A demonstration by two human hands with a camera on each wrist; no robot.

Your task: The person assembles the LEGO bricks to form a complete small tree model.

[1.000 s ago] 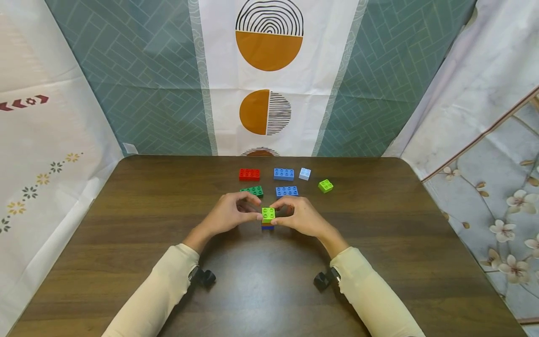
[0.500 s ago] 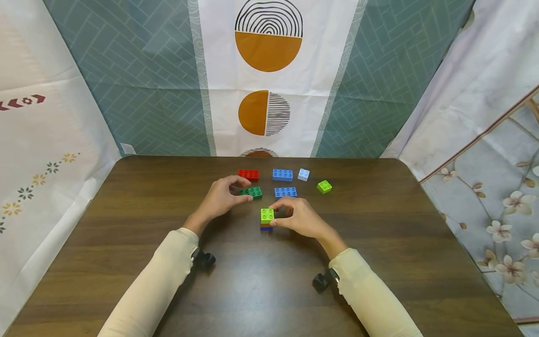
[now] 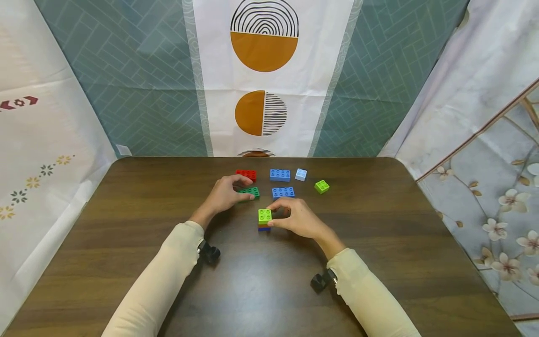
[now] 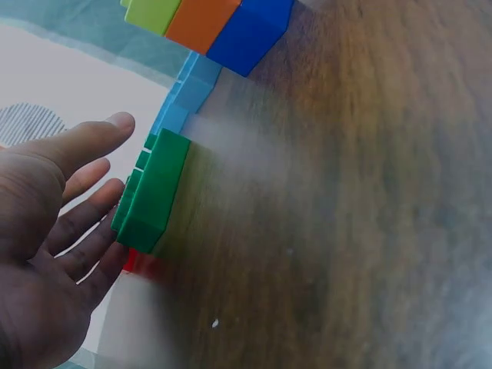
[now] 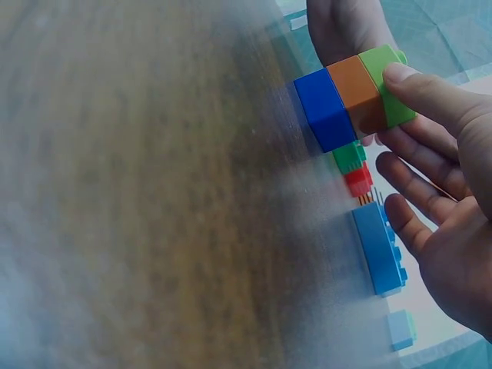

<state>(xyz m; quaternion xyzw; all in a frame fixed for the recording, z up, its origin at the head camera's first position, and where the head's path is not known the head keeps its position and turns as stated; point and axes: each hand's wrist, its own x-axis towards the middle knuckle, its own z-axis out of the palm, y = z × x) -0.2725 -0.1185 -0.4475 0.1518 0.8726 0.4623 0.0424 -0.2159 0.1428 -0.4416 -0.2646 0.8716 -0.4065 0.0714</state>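
Observation:
A small stack of toy building bricks, a lime green brick (image 3: 264, 216) over an orange brick (image 5: 356, 94) over a dark blue brick (image 5: 323, 111), stands mid-table. My right hand (image 3: 298, 217) pinches its lime top brick, the thumb on the near side and a finger behind. Farther back and to the left, my left hand (image 3: 224, 194) is around a long green brick (image 4: 157, 192). In the left wrist view the thumb stays apart from that brick, while the other fingers reach behind it. Whether those fingers touch it, I cannot tell.
Behind the green brick lies a red brick (image 3: 246, 175). Two long blue bricks (image 3: 280, 175) lie one behind the other, near a small light blue brick (image 3: 301, 174). A loose lime brick (image 3: 322, 186) lies farther right on the brown wooden table (image 3: 379, 224).
The left hand has left the stack and moved back and left to the green brick. My right hand has kept its hold on the stack. The head view has shifted slightly.

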